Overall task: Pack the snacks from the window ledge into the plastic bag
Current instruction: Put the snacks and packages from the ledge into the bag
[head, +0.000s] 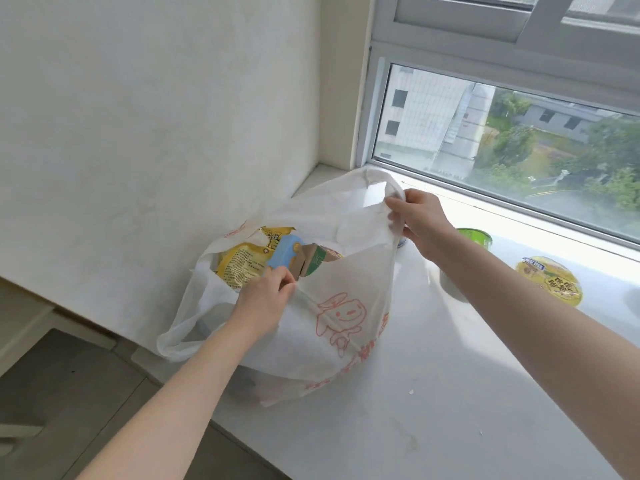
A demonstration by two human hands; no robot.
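Head view: your left hand (266, 299) pinches bag (332, 317) near rim, right hand (420, 220) pinches far handle. Bag at ledge (450, 393) left end holds yellow packet (239, 263), blue box (284, 252). Green tub (476, 237), noodle bowl (549, 280) at right left to pack.

bag mouth (277, 258): crowded with snacks | ledge (433, 375) front: bare

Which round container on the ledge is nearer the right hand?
The green-rimmed tub, just behind the right hand; the yellow-lidded bowl sits farther along.
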